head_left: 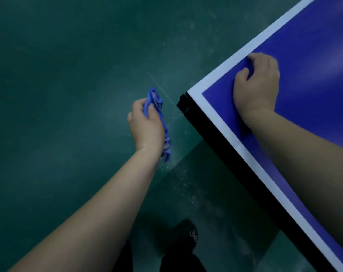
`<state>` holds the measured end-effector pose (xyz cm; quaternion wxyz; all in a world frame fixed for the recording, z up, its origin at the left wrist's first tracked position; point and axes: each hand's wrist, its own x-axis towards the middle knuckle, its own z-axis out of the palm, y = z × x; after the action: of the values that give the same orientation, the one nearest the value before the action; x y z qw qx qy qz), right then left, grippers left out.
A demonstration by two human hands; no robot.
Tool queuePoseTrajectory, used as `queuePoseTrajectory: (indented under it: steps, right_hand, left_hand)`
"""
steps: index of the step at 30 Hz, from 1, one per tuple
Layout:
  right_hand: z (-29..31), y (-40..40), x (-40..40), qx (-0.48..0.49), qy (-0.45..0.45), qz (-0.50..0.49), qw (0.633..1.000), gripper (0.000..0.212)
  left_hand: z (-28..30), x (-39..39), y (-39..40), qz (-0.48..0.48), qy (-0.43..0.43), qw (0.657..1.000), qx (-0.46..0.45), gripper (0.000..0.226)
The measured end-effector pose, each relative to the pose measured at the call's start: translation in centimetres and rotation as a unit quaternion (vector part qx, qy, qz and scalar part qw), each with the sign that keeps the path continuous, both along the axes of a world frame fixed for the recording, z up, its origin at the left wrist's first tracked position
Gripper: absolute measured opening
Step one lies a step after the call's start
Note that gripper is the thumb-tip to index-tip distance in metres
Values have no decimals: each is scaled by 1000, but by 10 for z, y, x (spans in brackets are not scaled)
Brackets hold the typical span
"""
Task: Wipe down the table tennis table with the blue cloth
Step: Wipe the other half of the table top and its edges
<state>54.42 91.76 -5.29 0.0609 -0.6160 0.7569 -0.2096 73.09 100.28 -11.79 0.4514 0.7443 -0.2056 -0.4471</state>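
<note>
While the dark green floor (58, 75) fills most of the view, the table tennis desk (314, 55) cuts in on the far side of the right hand, its blue top edged by a white line (221, 122) and a black side rail (225, 152). One corner of the desk points toward the left hand and sits just beside it without touching.

Both forearms are bare. The right forearm lies across the desk's edge, and the right hand (257, 83) rests on the blue surface near that corner, knuckles up and fingers curled inward into a loose fist; whether anything is inside the fist cannot be told.

Off the desk, over the floor, the left hand (147, 124) is clenched around the blue cloth (157, 107). The cloth is bunched and twisted, one end sticking out beyond the fingers, the other hanging down past the wrist. Pale specks dot the floor below that hand.

Beneath the left forearm, a dark shoe (186, 236) with a light lace stands on the floor.
</note>
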Motion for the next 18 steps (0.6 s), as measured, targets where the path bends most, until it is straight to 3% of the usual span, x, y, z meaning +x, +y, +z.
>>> queuePoseTrajectory:
  steps: [4, 12, 18]
  right_hand:
    - [1, -1, 4, 11, 13, -10, 1000, 41]
    - [1, -1, 8, 30, 35, -29, 999, 41]
    - [3, -1, 10, 33, 27, -36, 998, 42]
  left_hand:
    - [13, 22, -16, -95, 22, 995, 2, 13]
    - [21, 29, -84, -185, -6, 983, -9, 14]
    - [32, 11, -113, -328, 23, 944, 6, 21]
